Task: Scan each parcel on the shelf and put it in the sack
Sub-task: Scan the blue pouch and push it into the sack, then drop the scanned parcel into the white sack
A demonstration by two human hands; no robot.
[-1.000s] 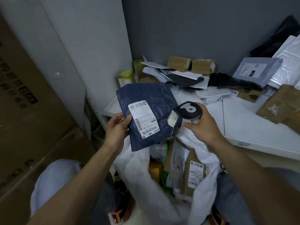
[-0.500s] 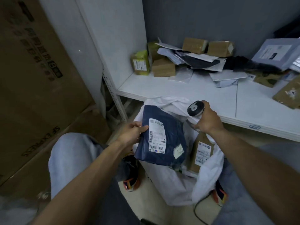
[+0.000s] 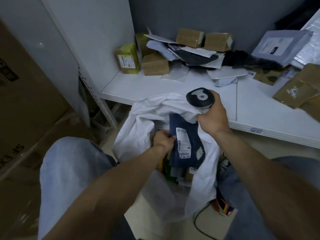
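Lowered since half a second ago, the navy parcel (image 3: 185, 144) is now being held inside the mouth of the white sack (image 3: 136, 132), where before it was being carried above the opening. Its left edge is being pinched by the left hand (image 3: 163, 138), with the thumb lying on the face just beside the white shipping label (image 3: 183, 142), so the bulk of the parcel is lying to the right of the grasp, on top of other packets in the sack. Barcodes are being shown on that label, but the print is too blurred to be read; a small pale sticker (image 3: 199, 151) is being shown near the parcel's right edge. The black-topped scanner (image 3: 200, 97) is being gripped by the right hand (image 3: 212, 118), fingers curled round its body, above the sack's far rim and just in front of the white shelf (image 3: 138, 87); bunched sack cloth is being touched by the same hand. On the brown carton (image 3: 26, 104) at the left, the letters "SF" are being shown, the rest being unclear. A printed label is being carried by the yellow-taped box (image 3: 128, 58) on the shelf and another by the grey mailer (image 3: 280, 45); neither can be read. A small blue tag (image 3: 256, 130) on the shelf's front edge is likewise illegible.
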